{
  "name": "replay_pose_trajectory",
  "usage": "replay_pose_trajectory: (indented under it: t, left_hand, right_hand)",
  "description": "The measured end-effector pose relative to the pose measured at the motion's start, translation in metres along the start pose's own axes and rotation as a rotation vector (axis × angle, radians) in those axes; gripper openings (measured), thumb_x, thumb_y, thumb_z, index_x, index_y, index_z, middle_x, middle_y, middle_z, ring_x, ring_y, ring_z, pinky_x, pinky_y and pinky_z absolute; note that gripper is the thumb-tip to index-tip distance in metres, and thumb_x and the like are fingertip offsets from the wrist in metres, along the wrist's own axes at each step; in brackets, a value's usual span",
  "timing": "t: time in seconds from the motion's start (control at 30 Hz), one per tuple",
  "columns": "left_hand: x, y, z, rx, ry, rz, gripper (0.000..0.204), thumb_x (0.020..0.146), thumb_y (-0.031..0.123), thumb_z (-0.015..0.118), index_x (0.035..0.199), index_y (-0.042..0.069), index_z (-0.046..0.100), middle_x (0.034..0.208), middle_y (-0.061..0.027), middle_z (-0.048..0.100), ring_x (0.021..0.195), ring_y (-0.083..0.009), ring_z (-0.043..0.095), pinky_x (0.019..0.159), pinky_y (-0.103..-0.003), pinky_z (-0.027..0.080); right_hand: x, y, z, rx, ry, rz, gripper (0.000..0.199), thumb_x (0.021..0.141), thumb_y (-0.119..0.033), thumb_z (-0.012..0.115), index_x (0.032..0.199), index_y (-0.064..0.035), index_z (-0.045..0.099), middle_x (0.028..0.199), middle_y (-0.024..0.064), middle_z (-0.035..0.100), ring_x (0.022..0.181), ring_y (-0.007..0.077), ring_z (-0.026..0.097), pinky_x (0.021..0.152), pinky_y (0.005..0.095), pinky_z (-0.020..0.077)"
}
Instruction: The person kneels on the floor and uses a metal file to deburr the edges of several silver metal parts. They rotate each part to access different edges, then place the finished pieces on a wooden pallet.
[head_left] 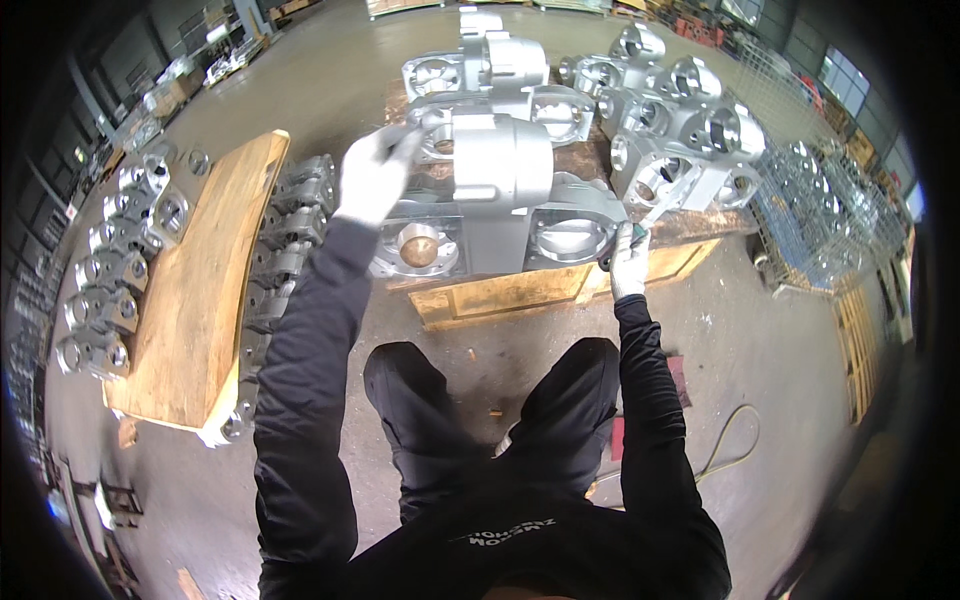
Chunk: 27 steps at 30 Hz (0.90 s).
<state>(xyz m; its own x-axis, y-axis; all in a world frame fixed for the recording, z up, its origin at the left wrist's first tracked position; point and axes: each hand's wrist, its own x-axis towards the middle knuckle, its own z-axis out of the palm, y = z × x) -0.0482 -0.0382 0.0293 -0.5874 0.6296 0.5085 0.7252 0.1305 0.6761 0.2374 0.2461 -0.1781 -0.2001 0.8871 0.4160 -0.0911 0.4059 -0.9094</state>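
A large silver-grey metal casting (503, 165), with a ribbed cylinder on top and round openings at both sides, stands before me at the near edge of a wooden crate (500, 298). My left hand (375, 178), in a white glove, is at the casting's upper left; its fingers are blurred and I cannot make out their grip. At the casting's right corner my right hand (629, 262), also gloved in white, is closed around a small tool (606, 260), dark at one end with a green part showing. Most of this tool is hidden by the glove.
More castings (690, 135) stand behind and to the right on the crate. At left, a wooden board (200, 290) lies between rows of smaller castings (110, 300). A wire mesh basket (805, 220) holds metal parts at right. A hose (745, 440) loops over the floor.
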Motion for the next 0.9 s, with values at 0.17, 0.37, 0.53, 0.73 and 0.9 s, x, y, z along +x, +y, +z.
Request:
replay_pose_trajectory:
  t: [0.17,0.37,0.53,0.73,0.9]
  left_hand:
    - [-0.068,-0.124,-0.017,-0.036,0.292,-0.021,0.049,0.107,0.041,0.055,0.142,0.007,0.057,0.132,-0.0129,0.068,0.109,-0.0194,0.066,0.096,-0.032,0.051]
    - [-0.101,-0.210,0.026,-0.731,0.044,-0.501,0.087,0.104,0.069,0.041,0.151,-0.003,0.045,0.148,-0.0092,0.054,0.134,-0.0214,0.049,0.116,-0.036,0.037]
    - [-0.105,-0.196,0.041,-0.801,0.209,-0.423,0.081,0.104,0.063,0.050,0.149,-0.003,0.048,0.146,-0.0106,0.056,0.132,-0.0202,0.052,0.114,-0.037,0.040]
    - [-0.156,-0.162,0.029,-0.717,0.344,-0.416,0.066,0.107,0.051,0.055,0.141,-0.005,0.056,0.132,-0.0102,0.064,0.119,-0.0200,0.058,0.105,-0.035,0.046]
    - [-0.186,-0.126,0.014,-0.728,0.419,-0.476,0.060,0.106,0.051,0.057,0.131,-0.003,0.064,0.118,-0.0068,0.067,0.107,-0.0164,0.060,0.097,-0.033,0.049]
  right_hand:
    - [-0.013,0.004,-0.007,-0.016,0.046,-0.030,0.032,0.109,-0.035,0.057,0.115,-0.0029,0.056,0.091,0.0041,0.063,0.077,0.0134,0.055,0.070,0.0309,0.0484]
    - [-0.011,0.016,-0.008,0.019,-0.027,0.096,0.041,0.108,-0.040,0.056,0.120,-0.0008,0.057,0.101,0.0137,0.070,0.087,0.0243,0.065,0.080,0.0363,0.0523]
    - [-0.006,0.006,-0.008,-0.166,0.027,0.037,0.048,0.106,-0.047,0.055,0.119,-0.0001,0.056,0.099,0.0213,0.071,0.091,0.0388,0.069,0.081,0.0435,0.0527]
    - [-0.015,-0.016,-0.016,-0.223,0.016,0.015,0.041,0.108,-0.042,0.054,0.116,-0.0016,0.058,0.100,0.0191,0.070,0.092,0.0322,0.069,0.082,0.0407,0.0528]
    - [-0.046,-0.042,-0.035,-0.011,-0.003,0.175,0.040,0.107,-0.039,0.057,0.114,-0.0005,0.060,0.091,0.0127,0.070,0.080,0.0204,0.064,0.074,0.0366,0.0531]
